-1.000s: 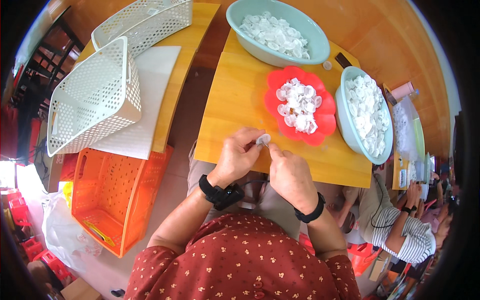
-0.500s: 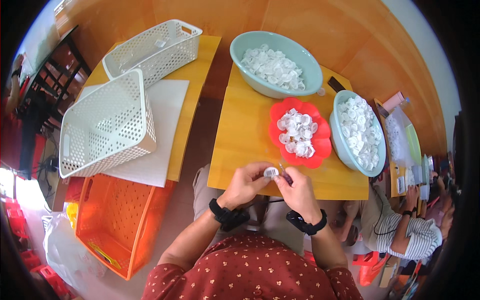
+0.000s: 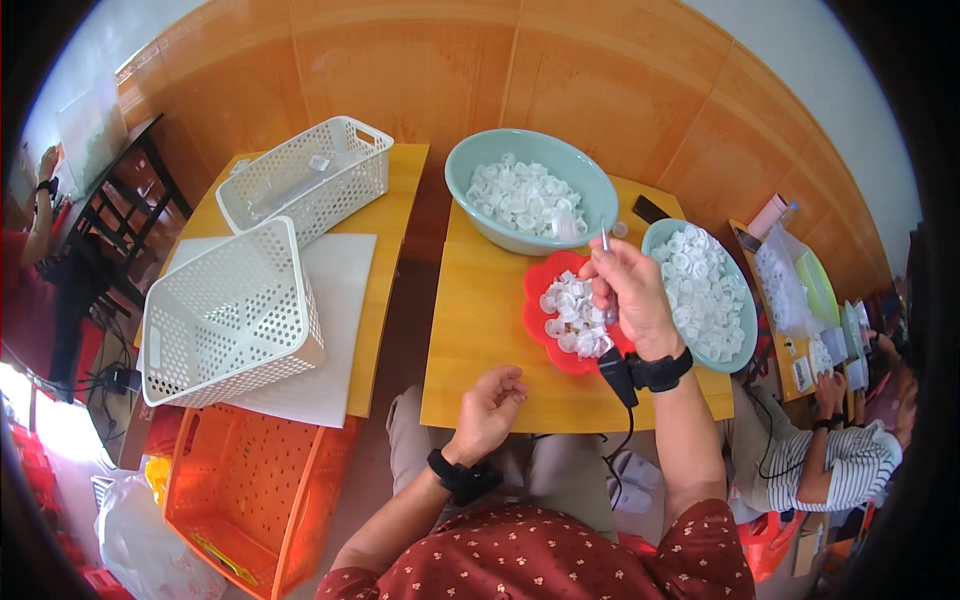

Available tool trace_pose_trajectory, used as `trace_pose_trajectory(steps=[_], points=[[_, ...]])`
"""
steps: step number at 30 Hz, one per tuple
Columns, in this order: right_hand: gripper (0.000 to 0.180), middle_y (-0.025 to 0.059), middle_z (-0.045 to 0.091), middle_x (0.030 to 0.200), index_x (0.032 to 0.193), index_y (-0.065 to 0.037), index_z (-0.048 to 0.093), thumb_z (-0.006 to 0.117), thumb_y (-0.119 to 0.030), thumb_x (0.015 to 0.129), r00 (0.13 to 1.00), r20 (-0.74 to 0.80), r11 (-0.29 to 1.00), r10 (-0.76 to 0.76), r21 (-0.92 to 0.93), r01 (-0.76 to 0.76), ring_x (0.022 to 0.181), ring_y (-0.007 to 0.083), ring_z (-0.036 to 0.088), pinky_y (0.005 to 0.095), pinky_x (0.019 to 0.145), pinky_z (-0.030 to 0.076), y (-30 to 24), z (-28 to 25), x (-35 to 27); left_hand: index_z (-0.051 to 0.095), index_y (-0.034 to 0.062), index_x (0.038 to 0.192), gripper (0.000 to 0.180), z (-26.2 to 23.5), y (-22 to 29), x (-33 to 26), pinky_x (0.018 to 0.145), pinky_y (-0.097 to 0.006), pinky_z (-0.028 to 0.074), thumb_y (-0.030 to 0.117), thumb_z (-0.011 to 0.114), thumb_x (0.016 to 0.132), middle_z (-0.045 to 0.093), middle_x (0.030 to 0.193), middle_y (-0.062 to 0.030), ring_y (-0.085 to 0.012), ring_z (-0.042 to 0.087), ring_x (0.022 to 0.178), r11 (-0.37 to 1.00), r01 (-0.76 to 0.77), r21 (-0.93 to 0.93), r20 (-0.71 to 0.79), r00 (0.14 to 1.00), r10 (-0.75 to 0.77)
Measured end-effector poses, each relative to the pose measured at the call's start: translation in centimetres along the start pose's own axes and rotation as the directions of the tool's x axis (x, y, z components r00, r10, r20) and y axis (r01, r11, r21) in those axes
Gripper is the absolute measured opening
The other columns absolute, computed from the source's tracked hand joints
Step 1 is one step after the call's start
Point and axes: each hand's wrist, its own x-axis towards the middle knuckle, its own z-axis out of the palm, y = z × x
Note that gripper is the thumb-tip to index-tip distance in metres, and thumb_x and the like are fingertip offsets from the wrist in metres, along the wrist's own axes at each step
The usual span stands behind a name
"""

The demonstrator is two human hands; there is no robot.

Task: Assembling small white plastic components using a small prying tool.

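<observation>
Right hand has moved to the red dish, gripping a slim tool; dipping low, I could spill pieces. Left hand loosely open.

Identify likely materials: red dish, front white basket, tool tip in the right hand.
Red dish: likely moulded plastic, smooth; even colour and scalloped rim suggest it. Front white basket: probably plastic, satin-looking; regular holes, rounded corners. Tool tip: probably metal; thin and silvery-grey, too small to judge the finish.
</observation>
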Motion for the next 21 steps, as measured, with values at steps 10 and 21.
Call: trace_pose_trajectory(steps=[10,21], points=[[0.021,0.0030,0.056,0.079,0.109,0.001,0.051,0.047,-0.007,0.090,0.962,0.238,0.974,0.137,-0.211,-0.086,0.061,0.0075,0.053,0.0222,0.055,0.045,7.7,-0.9,-10.0,0.051,-0.0069,0.109,0.025,-0.3,-0.5,0.0,0.080,-0.025,0.047,-0.007,0.052,0.083,0.060,0.092,-0.0088,-0.0142,0.059,0.088,0.995,-0.009,0.102,0.012,1.000,0.008],[0.017,0.0094,0.056,0.069,0.099,0.005,0.055,0.055,-0.008,0.087,0.913,-0.311,0.820,-0.265,-0.571,0.043,0.061,0.0133,0.052,0.0275,0.060,0.045,10.9,-8.6,-12.3,0.052,-0.0074,0.107,0.024,0.1,-0.6,0.5,0.077,-0.025,0.048,-0.007,0.051,0.082,0.060,0.089,-0.0088,-0.0138,0.059,0.084,0.980,-0.026,0.195,-0.059,0.998,0.038]])
